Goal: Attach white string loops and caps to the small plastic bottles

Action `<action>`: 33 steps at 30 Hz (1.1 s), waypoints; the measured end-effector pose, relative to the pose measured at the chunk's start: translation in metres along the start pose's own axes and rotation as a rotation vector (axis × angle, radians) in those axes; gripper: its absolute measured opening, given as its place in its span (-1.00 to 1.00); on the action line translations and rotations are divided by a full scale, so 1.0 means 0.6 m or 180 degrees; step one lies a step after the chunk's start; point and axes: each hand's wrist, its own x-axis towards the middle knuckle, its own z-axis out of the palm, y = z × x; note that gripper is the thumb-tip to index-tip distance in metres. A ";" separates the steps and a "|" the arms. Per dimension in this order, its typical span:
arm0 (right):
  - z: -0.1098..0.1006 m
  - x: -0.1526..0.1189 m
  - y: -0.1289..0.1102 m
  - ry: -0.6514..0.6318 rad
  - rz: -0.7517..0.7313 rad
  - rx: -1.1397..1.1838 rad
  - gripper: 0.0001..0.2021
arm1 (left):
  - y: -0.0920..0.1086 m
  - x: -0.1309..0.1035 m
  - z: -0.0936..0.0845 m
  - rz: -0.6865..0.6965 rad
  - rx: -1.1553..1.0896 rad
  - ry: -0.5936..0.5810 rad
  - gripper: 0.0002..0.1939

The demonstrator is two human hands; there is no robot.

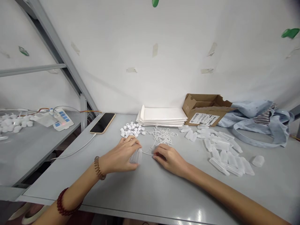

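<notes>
Fingers of the left hand (125, 154) hide part of the clear plastic tube pieces (138, 156), so I can't count them. That hand bends over them, thumb and fingers pinching them on the grey table (145, 187). The right hand (167, 157) lies low, fingers curled, pinching a thin white cord (148, 153) beside the tubes.

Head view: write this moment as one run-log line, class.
left hand: around clear tubes | right hand: fingertips at white cord | beyond: white cord pile, small white pieces, phone
</notes>
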 end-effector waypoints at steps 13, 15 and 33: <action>-0.101 -0.043 0.054 0.0773 0.0359 -0.0213 -0.84 | -0.001 -0.002 -0.005 -0.0083 0.0084 -0.0182 -0.54; -0.124 -0.052 0.075 0.1028 0.0529 -0.0349 -0.83 | 0.003 0.001 -0.012 -0.0112 0.0035 -0.0177 -0.52; -0.151 -0.083 0.146 0.0909 0.0922 -0.1167 -0.81 | 0.047 0.138 0.019 -0.0316 0.0084 0.0321 -0.77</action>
